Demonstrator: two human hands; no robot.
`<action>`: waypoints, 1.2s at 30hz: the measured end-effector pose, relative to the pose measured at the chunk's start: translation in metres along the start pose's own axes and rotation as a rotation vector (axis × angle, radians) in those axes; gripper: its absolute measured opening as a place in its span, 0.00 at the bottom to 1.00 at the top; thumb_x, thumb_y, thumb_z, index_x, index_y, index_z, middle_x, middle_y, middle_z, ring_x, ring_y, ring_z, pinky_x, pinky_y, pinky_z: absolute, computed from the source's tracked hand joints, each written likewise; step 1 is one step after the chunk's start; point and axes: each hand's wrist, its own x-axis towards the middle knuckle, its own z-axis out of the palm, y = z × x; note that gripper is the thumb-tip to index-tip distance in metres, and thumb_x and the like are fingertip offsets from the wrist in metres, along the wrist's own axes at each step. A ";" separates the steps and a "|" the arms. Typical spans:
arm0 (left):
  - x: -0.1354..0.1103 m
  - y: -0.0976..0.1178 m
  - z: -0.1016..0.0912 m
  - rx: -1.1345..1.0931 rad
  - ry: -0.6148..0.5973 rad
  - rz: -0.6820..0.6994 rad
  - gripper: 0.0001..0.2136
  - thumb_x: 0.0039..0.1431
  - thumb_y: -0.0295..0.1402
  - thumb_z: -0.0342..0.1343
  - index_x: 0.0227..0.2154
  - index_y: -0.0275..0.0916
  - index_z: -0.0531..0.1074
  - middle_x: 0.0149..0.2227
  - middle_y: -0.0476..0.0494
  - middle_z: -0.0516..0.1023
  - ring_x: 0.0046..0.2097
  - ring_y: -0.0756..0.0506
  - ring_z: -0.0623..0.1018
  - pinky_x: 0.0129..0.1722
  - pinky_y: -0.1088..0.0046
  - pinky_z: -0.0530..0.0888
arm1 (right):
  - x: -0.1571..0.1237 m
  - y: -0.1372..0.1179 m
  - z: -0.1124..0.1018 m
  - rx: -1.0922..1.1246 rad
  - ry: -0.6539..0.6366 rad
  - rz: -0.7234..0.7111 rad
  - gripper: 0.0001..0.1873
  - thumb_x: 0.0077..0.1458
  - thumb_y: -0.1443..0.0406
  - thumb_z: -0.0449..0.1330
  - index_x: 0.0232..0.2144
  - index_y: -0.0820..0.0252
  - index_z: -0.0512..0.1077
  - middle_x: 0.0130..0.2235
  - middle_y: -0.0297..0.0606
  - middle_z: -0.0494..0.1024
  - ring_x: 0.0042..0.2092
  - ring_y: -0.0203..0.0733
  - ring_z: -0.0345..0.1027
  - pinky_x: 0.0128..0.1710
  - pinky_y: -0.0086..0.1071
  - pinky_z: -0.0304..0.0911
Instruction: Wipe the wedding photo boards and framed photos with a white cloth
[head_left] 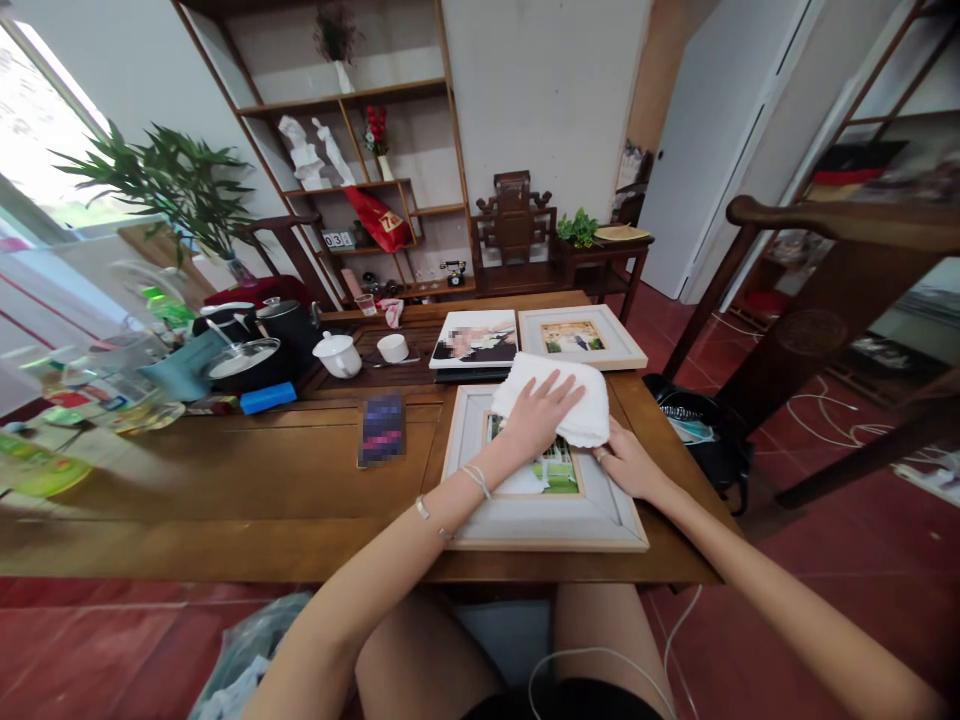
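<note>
My left hand (541, 408) lies with spread fingers on top of a folded white cloth (592, 400). The cloth rests on the upper part of a picture frame (540, 525) with a light wood edge and a pale mat, and it covers part of the photo (559, 475) inside. At the frame's right side, my right hand (630, 460) has its fingers bent around the edge, beside the cloth's corner. Some of its fingertips are hidden. Beyond the cloth stand a second framed photo (622, 345) and a white-covered photo book (472, 320).
A phone-like dark rectangle (382, 430) lies left of the frame on the wooden table (300, 520). Farther left are a white lidded cup (337, 355), a blue box (268, 398), pots and bottles. A dark wooden chair (810, 330) stands at the right.
</note>
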 end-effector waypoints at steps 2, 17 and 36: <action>0.007 -0.001 0.002 -0.011 -0.036 0.031 0.32 0.56 0.18 0.45 0.64 0.40 0.50 0.67 0.43 0.53 0.67 0.41 0.54 0.61 0.57 0.59 | 0.000 0.000 0.000 -0.005 -0.001 0.021 0.20 0.49 0.71 0.51 0.44 0.58 0.74 0.52 0.43 0.73 0.54 0.53 0.65 0.56 0.50 0.60; -0.112 -0.036 -0.013 0.028 -0.184 -0.278 0.39 0.46 0.14 0.46 0.64 0.38 0.53 0.67 0.42 0.53 0.68 0.39 0.52 0.64 0.54 0.55 | -0.003 0.003 0.003 0.034 0.016 0.059 0.26 0.51 0.70 0.52 0.52 0.56 0.72 0.58 0.41 0.70 0.63 0.50 0.56 0.63 0.55 0.50; -0.119 -0.035 0.003 -0.073 -0.003 -0.370 0.43 0.43 0.17 0.49 0.66 0.41 0.47 0.68 0.44 0.50 0.69 0.39 0.48 0.65 0.54 0.51 | -0.003 0.008 0.001 0.049 -0.001 -0.005 0.24 0.52 0.70 0.52 0.51 0.53 0.73 0.57 0.40 0.72 0.63 0.52 0.56 0.62 0.58 0.52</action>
